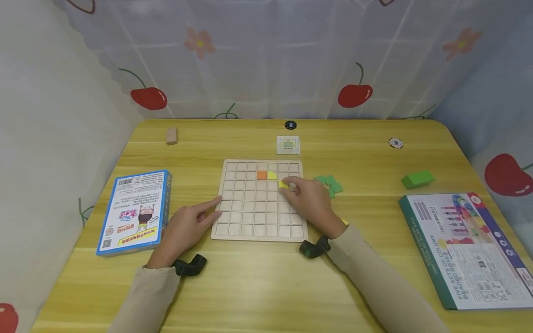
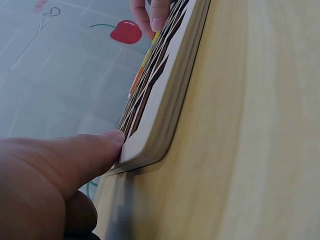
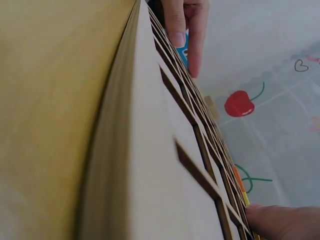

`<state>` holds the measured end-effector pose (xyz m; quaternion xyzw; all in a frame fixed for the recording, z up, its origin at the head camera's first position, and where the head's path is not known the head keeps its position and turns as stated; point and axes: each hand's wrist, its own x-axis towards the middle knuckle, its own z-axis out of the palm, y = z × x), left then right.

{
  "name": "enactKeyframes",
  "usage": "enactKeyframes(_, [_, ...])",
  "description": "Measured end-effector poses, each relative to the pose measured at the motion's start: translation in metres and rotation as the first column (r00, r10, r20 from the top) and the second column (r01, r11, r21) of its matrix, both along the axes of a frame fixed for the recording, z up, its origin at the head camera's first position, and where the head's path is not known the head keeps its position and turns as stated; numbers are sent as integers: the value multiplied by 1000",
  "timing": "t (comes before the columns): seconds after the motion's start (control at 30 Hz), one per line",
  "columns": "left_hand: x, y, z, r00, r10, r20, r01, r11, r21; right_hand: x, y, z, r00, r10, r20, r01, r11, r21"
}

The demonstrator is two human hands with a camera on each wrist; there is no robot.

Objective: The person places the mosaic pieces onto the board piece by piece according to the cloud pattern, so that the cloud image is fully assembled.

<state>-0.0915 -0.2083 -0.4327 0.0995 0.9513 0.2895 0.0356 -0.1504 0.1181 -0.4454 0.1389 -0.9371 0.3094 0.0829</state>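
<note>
Yellow tile at my fingertips, over the grid board.

My right hand (image 1: 310,199) hovers on the wooden grid board (image 1: 260,228), fingers curled and pinching a yellow tile (image 1: 283,184) over a cell in the third row, right of centre, just below another yellow tile (image 1: 272,175) that sits beside an orange tile (image 1: 261,175) in the second row. My left hand (image 1: 185,227) lies relaxed on the table (image 1: 258,286), its straight index finger (image 2: 95,150) pressed against the board's left edge. Green tiles (image 1: 330,184) lie loose just right of the board, a green block (image 1: 418,179) farther right. A blue box (image 1: 135,210) rests to my left.
</note>
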Motion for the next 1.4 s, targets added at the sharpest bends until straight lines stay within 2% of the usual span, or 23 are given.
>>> enactKeyframes(0.47, [-1, 0, -1, 1000, -9, -21, 9, 1000, -2, 2, 2, -6, 998, -2, -57, -1, 999, -50])
enactKeyframes(0.67, [0, 0, -1, 1000, 1, -7, -1, 1000, -8, 4, 6, -2, 998, -40, -39, 34, 989, -147])
enactKeyframes(0.8, [1, -1, -1, 1000, -2, -11, 2, 1000, -8, 9, 17, 10, 993, -54, -107, 32, 980, -194])
enactKeyframes(0.93, [2, -1, -1, 1000, -7, -23, 7, 1000, -6, 18, 36, 19, 983, -13, -184, -27, 977, -211])
enactKeyframes(1.03, [4, -2, -2, 1000, -5, -10, 5, 1000, -12, 30, 54, 17, 988, 0, -154, -35, 975, -222])
enactKeyframes(1.17, [6, -3, -3, 1000, -1, 4, 1, 1000, -16, 48, 78, 10, 998, -18, -59, 5, 977, -212])
enactKeyframes(1.4, [1, -1, -1, 1000, -9, -28, 9, 1000, 1, 68, 122, 10, 1000, -18, 22, 19, 996, -86])
